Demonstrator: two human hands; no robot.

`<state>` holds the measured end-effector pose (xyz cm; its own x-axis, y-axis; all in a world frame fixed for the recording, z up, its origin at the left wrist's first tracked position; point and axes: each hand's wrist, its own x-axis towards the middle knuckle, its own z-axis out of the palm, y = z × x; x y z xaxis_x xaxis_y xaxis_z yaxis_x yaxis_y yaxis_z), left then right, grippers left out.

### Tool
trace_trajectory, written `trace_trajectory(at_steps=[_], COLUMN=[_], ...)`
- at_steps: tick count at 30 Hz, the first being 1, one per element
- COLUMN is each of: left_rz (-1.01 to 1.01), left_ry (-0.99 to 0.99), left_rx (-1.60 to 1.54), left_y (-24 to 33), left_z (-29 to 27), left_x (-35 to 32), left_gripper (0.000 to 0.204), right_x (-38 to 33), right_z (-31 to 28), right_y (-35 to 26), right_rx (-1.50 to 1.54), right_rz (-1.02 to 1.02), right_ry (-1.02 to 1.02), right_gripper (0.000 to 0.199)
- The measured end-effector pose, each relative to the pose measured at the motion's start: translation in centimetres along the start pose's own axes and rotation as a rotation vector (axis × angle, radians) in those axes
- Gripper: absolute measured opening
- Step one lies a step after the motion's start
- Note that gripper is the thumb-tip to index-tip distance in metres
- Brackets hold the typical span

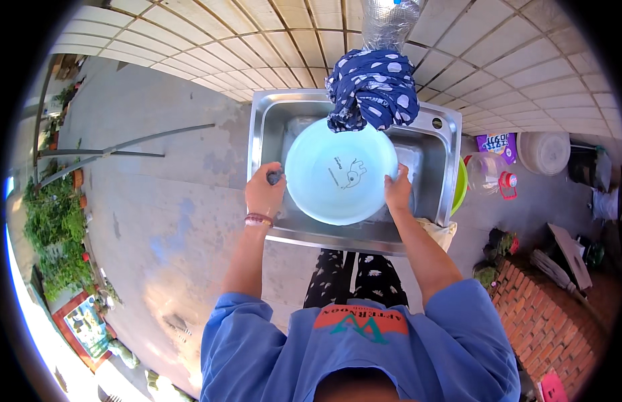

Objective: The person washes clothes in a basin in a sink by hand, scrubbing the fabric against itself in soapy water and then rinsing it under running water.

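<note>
A pale blue round plastic basin point(324, 167) with a small line drawing of an elephant is over the stainless steel sink point(271, 234); I cannot tell whether it rests in the sink or is held above it. My right hand point(398, 191) grips the basin's right rim, thumb on the inner side. At the sink's left edge, my left hand point(265, 192) is closed round a small dark grey wad point(275, 177), next to the basin's left rim. The wad's exact kind is too small to make out.
A navy cloth with white spots point(374, 90) wraps the pipe or tap above the sink's back edge, below foil wrapping point(389, 23). A green basin point(460, 187), a clear plastic jug point(486, 173) and a white tub point(543, 153) stand on the right. A tiled wall point(257, 43) rises behind.
</note>
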<state>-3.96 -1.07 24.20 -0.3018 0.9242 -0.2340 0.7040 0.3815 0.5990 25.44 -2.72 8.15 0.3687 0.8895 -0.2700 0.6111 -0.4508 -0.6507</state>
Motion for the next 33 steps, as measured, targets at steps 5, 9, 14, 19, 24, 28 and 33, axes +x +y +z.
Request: trace_trajectory(at_steps=[5, 9, 14, 19, 24, 28, 33], left_rz=[0.057, 0.102, -0.039, -0.027, -0.233, -0.211, -0.203], left_ry=[-0.251, -0.33, -0.377, -0.39, -0.368, -0.401, -0.409], left_rx=[-0.637, -0.902, -1.037, -1.093, -1.342, -1.442, -1.413], left_y=[8.4, 14.6, 16.8, 17.3, 17.6, 17.2, 17.4], left_z=[1.0, 1.6, 1.8, 2.6, 4.2, 4.4, 3.5], left_x=[-1.0, -0.1, -0.7, -0.7, 0.4, -0.2, -1.3], left_gripper=[0.023, 0.03, 0.023, 0.022, 0.024, 0.024, 0.025], right_x=[1.0, 1.9, 1.1, -0.9, -1.8, -1.8, -1.4], right_z=[0.5, -0.2, -1.8, -1.8, -2.3, -4.3, -6.2], right_y=[-0.6, -1.0, -0.9, -0.8, -1.3, -2.1, -3.8], right_rx=[-0.032, -0.214, 0.066, 0.283, 0.532, 0.606, 0.642], right_rz=[0.122, -0.177, -0.251, -0.146, 0.065, 0.141, 0.134], right_ry=[-0.047, 0.311, 0.096, 0.016, -0.086, -0.129, -0.143], right_gripper=[0.047, 0.044, 0.033, 0.027, 0.02, 0.015, 0.011])
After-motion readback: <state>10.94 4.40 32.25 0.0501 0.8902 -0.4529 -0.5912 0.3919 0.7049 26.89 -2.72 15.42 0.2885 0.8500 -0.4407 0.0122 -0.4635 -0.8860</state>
